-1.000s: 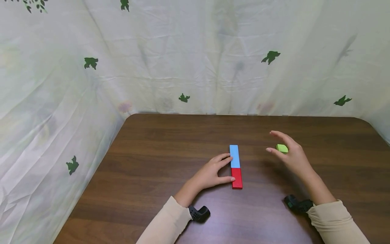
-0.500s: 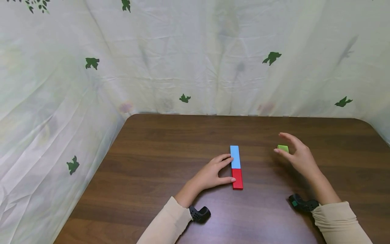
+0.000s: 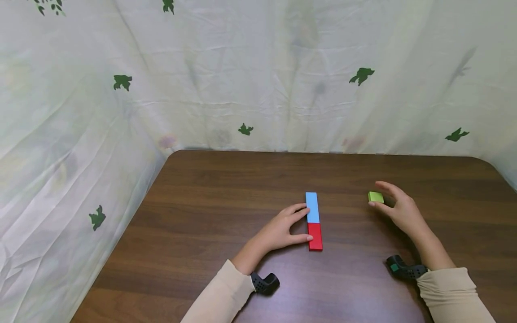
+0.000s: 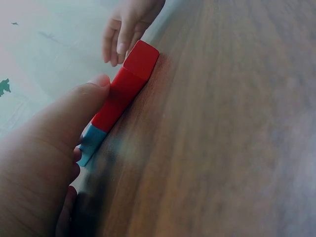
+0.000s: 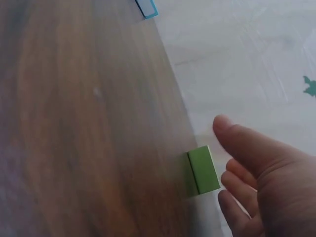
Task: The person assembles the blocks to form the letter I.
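A light blue block (image 3: 313, 207) and a red block (image 3: 316, 242) lie end to end in a line on the table, blue on the far side. Along their left side rests my left hand (image 3: 274, 229), with the thumb on the red block and fingertips at the blue one. The left wrist view shows that thumb against the red block (image 4: 129, 81). Further right sits a small green block (image 3: 375, 197), between the spread thumb and fingers of my right hand (image 3: 404, 214). In the right wrist view the thumb stands apart from the green block (image 5: 205, 170); whether any fingertip touches it is hidden.
The brown wooden table (image 3: 210, 188) has rounded far corners. Behind it and on the left hangs a pale curtain (image 3: 258, 80) with dark green leaf-like shapes. Each wrist wears a black camera mount, such as the left mount (image 3: 265, 284).
My right hand has moved to the right and slightly nearer, with thumb and fingers drawing closer together around the green block. My left hand has stayed on the red and blue blocks.
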The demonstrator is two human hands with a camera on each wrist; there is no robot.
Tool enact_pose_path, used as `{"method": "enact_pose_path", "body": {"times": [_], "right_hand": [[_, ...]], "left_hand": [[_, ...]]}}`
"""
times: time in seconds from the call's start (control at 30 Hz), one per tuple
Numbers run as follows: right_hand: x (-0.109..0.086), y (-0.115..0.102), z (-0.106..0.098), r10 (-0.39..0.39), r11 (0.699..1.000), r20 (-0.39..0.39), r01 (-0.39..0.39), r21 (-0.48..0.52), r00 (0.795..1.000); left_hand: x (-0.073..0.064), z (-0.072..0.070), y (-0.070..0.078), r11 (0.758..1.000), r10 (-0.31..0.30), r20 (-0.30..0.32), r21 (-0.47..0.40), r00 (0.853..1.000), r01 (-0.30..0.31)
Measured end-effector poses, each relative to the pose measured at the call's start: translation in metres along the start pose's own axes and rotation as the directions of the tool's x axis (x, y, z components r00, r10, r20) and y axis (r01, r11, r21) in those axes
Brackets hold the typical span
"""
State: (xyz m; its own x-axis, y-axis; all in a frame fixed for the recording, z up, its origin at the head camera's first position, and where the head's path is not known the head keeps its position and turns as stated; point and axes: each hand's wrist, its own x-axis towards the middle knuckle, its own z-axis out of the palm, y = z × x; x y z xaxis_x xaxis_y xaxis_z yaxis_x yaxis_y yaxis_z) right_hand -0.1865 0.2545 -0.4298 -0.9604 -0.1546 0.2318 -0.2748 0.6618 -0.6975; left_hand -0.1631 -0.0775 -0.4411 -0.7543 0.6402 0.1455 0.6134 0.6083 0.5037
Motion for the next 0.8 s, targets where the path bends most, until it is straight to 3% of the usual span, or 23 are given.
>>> {"method": "enact_pose_path", "body": {"times": [0.43, 0.8], "right_hand": [[-0.0022, 0.0059, -0.0017, 0.033, 0.998, 0.073, -0.029, -0.057, 0.997], [-0.0015, 0.0096, -0.0030, 0.006, 0.995, 0.073, 0.001, -0.096, 0.997]], "left_hand": [[0.0012, -0.0003, 0.0003, 1.000, 0.005, -0.003, 0.008, 1.000, -0.005], [0.0010, -0.0007, 0.0003, 1.000, 0.009, -0.004, 0.006, 1.000, -0.009]]}}
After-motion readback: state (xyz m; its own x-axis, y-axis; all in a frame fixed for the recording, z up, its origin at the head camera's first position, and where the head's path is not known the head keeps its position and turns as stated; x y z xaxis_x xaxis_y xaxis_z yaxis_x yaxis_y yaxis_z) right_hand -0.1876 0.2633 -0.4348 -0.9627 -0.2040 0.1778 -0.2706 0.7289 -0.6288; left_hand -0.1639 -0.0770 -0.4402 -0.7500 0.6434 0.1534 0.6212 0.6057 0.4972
